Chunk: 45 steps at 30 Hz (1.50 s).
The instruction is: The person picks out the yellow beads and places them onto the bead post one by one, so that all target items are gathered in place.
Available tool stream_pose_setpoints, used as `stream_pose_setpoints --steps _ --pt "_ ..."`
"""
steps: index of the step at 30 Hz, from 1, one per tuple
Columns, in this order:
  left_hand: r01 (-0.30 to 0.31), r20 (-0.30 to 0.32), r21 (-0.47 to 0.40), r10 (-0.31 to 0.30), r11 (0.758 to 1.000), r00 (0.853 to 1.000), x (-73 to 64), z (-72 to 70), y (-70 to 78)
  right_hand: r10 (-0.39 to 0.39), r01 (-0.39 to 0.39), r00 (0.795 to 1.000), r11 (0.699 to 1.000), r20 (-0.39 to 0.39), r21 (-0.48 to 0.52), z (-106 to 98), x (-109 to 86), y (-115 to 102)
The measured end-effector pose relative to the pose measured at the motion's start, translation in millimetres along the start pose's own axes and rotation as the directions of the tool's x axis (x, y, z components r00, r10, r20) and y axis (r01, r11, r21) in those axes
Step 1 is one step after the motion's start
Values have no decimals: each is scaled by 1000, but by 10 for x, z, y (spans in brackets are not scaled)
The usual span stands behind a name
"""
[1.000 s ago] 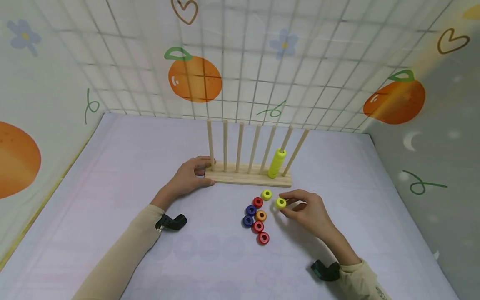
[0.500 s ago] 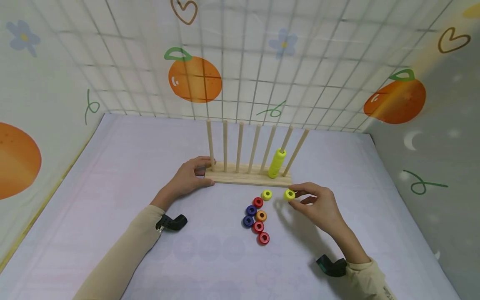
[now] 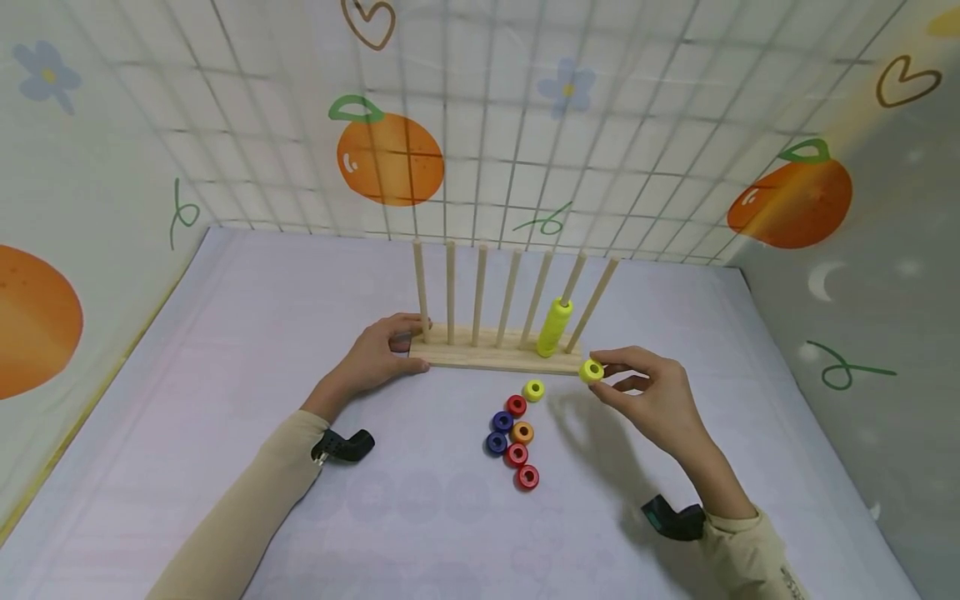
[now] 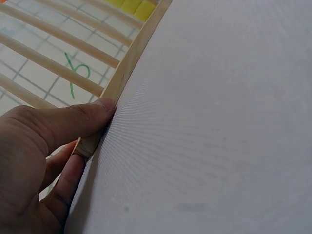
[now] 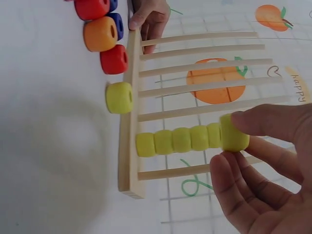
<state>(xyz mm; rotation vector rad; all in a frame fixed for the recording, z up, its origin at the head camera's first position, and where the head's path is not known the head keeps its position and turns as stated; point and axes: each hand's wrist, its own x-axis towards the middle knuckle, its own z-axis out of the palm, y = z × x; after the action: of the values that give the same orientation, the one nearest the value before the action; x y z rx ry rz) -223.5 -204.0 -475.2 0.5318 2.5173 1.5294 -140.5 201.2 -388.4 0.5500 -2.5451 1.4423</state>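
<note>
A wooden rack point(image 3: 495, 358) with a row of upright pegs stands on the table. My left hand point(image 3: 378, 354) grips its left end, and the left wrist view shows the thumb point(image 4: 92, 117) along the front edge. Between thumb and fingers my right hand point(image 3: 656, 396) pinches a yellow bead point(image 3: 592, 371), held in the air near the rack's right front corner. Several yellow beads point(image 3: 554, 327) are stacked on the second peg from the right. One loose yellow bead point(image 3: 534, 390) lies in front of the rack.
Below the loose yellow bead lie red beads point(image 3: 528, 477), blue beads point(image 3: 497, 442) and an orange bead point(image 3: 522, 432) in a loose cluster. Behind the rack hangs a printed cloth point(image 3: 480, 125) over a wire grid.
My right hand has carried the yellow bead rightward and away from me, up toward the rack's right end. The left hand and the rack have stayed in place.
</note>
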Motion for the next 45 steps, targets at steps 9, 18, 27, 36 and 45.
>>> stream_pose_setpoints --steps 9,18,27,36,45 --pt "-9 -7 13 9 1000 1000 15 -10 -9 -26 25 999 999 -26 -37 -55 75 -97" --pt "-14 -6 11 14 1000 1000 20 -28 -5 -86 85 995 996 -58 -19 -142 184 -215" --pt "2 -8 -7 -2 1000 1000 6 -43 8 -125 121 989 991 -81 -53 -169 261 -310" --pt "-11 -11 -4 11 1000 1000 -5 -42 4 -159 156 982 987 -101 -38 -253 331 -420" --pt "6 -2 -35 -6 999 1000 -7 13 -56 -192 193 974 981 -122 -10 -282 350 -488"
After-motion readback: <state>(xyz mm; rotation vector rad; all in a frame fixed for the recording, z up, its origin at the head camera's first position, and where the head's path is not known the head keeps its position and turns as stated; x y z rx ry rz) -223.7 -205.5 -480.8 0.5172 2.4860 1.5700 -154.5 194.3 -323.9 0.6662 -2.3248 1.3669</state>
